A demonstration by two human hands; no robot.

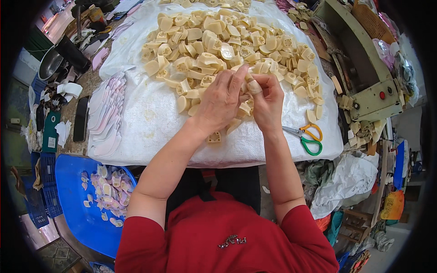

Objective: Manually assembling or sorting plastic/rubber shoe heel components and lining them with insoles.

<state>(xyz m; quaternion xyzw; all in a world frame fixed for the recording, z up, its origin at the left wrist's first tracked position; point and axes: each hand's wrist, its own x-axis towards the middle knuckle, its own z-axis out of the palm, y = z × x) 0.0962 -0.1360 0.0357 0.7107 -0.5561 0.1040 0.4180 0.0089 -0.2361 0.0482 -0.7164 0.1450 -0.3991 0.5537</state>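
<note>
My left hand (221, 98) and my right hand (266, 102) meet over the near side of a heap of cream moulded plastic pieces (214, 38), which look like shoe heels. Both hands have bent, closed fingers, with their tips close together. What they pinch is mostly hidden by the fingers. The right thumb seems to have a pale wrapping on it. One loose cream piece (214, 137) with holes in its face lies near my left wrist. Scissors (306, 136) with one orange and one green handle rest just right of my right wrist.
A white woven sheet (150, 136) covers the table. Stacked pale pink cut pieces (108, 111) lie at its left, beside a black phone (81, 119). Below left stands a blue basin (75, 200) with pink-covered pieces (111, 189). A greenish machine (378, 100) stands at right.
</note>
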